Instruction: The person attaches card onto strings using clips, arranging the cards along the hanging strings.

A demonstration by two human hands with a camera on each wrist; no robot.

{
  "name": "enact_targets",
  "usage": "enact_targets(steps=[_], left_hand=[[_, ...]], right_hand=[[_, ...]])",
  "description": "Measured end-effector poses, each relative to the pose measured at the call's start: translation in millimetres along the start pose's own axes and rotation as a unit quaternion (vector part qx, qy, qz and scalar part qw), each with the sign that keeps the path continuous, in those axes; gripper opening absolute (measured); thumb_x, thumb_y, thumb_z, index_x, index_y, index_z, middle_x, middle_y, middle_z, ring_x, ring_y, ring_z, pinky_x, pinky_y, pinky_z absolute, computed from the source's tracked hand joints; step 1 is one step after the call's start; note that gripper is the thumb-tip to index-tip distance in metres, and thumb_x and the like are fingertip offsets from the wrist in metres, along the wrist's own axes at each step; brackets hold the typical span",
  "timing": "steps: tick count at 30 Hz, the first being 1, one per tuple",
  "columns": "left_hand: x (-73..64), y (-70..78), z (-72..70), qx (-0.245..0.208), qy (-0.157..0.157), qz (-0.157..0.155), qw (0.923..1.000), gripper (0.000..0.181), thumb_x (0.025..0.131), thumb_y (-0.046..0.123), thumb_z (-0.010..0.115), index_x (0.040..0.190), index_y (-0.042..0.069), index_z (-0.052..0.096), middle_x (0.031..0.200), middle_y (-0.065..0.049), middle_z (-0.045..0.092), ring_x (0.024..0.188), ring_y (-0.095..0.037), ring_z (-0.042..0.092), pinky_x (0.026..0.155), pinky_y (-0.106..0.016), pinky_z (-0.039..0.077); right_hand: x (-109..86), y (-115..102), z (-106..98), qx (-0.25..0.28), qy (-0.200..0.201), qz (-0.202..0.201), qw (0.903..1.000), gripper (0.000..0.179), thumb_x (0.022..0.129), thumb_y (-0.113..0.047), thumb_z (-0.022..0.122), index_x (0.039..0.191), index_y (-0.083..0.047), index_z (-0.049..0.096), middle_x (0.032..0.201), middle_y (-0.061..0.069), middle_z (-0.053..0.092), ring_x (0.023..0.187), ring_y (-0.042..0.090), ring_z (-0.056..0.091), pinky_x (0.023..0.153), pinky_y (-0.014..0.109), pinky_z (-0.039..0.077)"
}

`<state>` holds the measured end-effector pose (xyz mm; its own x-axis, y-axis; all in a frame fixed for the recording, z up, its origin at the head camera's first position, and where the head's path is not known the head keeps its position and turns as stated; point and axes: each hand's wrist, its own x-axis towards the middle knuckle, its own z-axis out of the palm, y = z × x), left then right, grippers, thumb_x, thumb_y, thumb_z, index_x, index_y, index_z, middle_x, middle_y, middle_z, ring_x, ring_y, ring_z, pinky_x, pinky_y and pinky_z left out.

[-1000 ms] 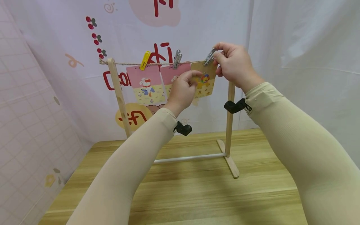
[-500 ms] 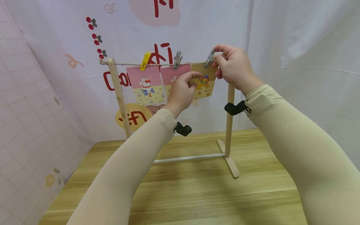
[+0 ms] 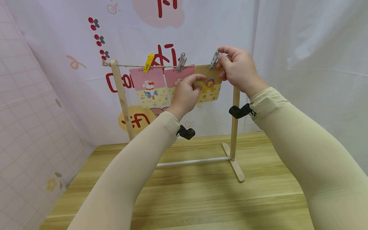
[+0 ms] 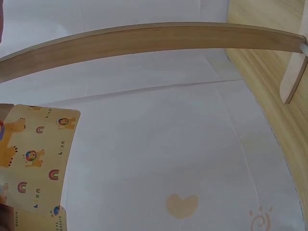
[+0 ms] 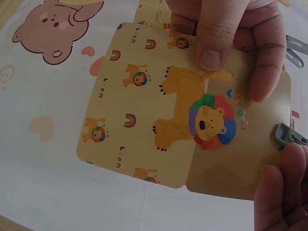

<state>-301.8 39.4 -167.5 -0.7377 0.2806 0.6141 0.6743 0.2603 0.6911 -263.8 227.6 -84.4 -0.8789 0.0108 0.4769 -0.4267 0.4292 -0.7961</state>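
A tan and yellow card with a lion on it (image 3: 211, 88) hangs at the right end of the rope. My left hand (image 3: 187, 95) holds its left side, the thumb (image 5: 211, 55) on the front and fingers behind. At the card's top edge, my right hand (image 3: 240, 70) pinches a grey clothespin (image 3: 214, 60), whose tip (image 5: 288, 134) is over the card in the right wrist view. Part of the card (image 4: 43, 159) shows at the left of the left wrist view. Behind my left hand hangs a pink and yellow card (image 3: 172, 76), partly hidden.
Another pink and yellow card (image 3: 149, 86) hangs from a yellow clothespin (image 3: 148, 62). Another grey clothespin (image 3: 181, 62) grips the middle card. The rope (image 3: 129, 65) spans a wooden stand (image 3: 234, 134) on a wood-grain table (image 3: 218, 204). A printed cloth (image 3: 212, 19) hangs behind.
My right hand and the grey clothespin have dropped slightly. The lion card's lower right corner has shifted a little to the right. My left hand stays nearly still.
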Motion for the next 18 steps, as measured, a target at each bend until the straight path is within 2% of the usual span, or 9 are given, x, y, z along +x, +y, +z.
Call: enact_targets(steps=[11, 18], left_hand=[[-1.5, -2.1, -0.8, -0.011, 0.0, 0.006, 0.9999, 0.026, 0.106, 0.01, 0.063, 0.129, 0.02, 0.071, 0.127, 0.004, 0.07, 0.08, -0.015, 0.057, 0.066, -0.024, 0.047], [-3.6, -5.0, -2.3, -0.029, 0.001, 0.014, 0.9995, 0.025, 0.105, 0.01, 0.064, 0.128, 0.017, 0.072, 0.128, 0.002, 0.07, 0.077, -0.016, 0.056, 0.064, -0.024, 0.046]], right_hand=[[-5.4, 4.3, 1.7, -0.007, 0.005, -0.005, 1.0, 0.042, 0.109, -0.022, 0.058, 0.15, -0.016, 0.057, 0.093, 0.001, 0.068, 0.059, 0.013, 0.059, 0.065, 0.021, 0.058], [-13.6, 14.2, 5.7, -0.015, 0.007, -0.018, 0.9997, 0.048, 0.109, -0.023, 0.058, 0.155, -0.014, 0.052, 0.098, 0.002, 0.068, 0.061, 0.012, 0.06, 0.066, 0.018, 0.057]])
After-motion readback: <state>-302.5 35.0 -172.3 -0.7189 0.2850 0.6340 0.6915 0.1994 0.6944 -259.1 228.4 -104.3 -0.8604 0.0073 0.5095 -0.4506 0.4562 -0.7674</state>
